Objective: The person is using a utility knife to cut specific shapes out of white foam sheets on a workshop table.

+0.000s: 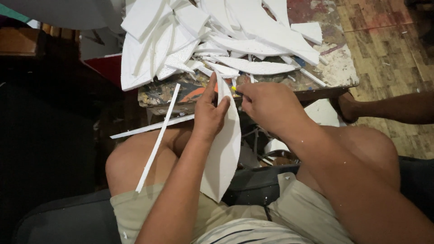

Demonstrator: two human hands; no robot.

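A long leaf-shaped piece of white foam (222, 153) stands between my knees, its pointed tip up near the table edge. My left hand (209, 113) grips its left edge, thumb on the front. My right hand (266, 106) is closed around a small cutter with a yellow and blue handle (235, 90), its tip at the upper right edge of the foam piece.
A paint-stained low table (334, 72) carries a heap of white foam offcuts (203, 36). Two thin foam strips (158, 140) lie across my left thigh. Another person's foot (346, 106) and leg rest at the right on the wooden floor.
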